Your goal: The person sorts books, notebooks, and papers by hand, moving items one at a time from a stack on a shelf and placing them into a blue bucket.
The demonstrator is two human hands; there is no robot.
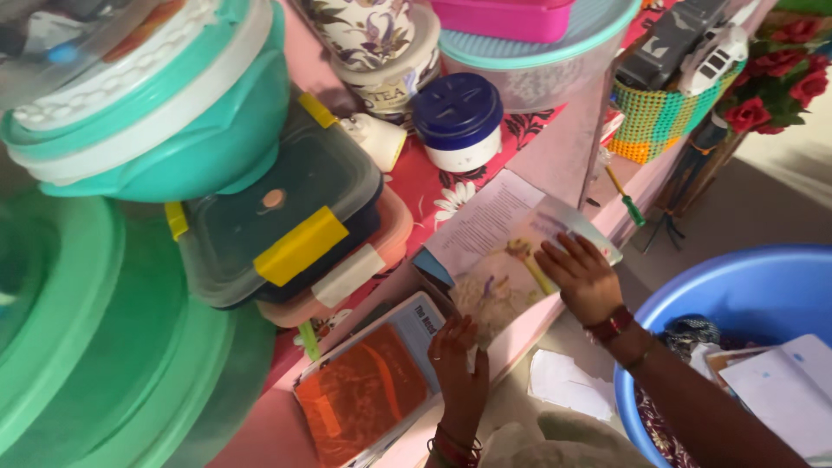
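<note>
Overhead, the biggest things crowd the left: stacked green lids, then a teal lidded tub sitting on a dark box with yellow clips, itself on a peach-coloured box. That pile leans out over the pink shelf. Judged risk: a nudge to the lower boxes while papers are shifted could tip the tub down onto the hands.

Blue basin, lower right, holds cloth and white sheets; its far side is cut off by the frame.

Open picture booklet lies flat on the shelf, one corner past the edge. Right hand rests palm down on its page, fingers spread and flat, not gripping. If that hand lifts or slides outward, the booklet could likely slip off towards the basin.

Orange-covered book lies just beside it, nearer the person. Left hand sits at its upper right corner, fingers slightly apart and bent; whether they pinch the cover or only touch it I cannot tell. The book overhangs too, so a loose pull may drop it.

Smaller: navy-lidded jar, floral tin, white ceramic piece between them, all close enough to be knocked by a sweeping arm.

Hard to read: what lies under the booklet, the dark objects in the woven basket, the pale scrap below the shelf.
</note>
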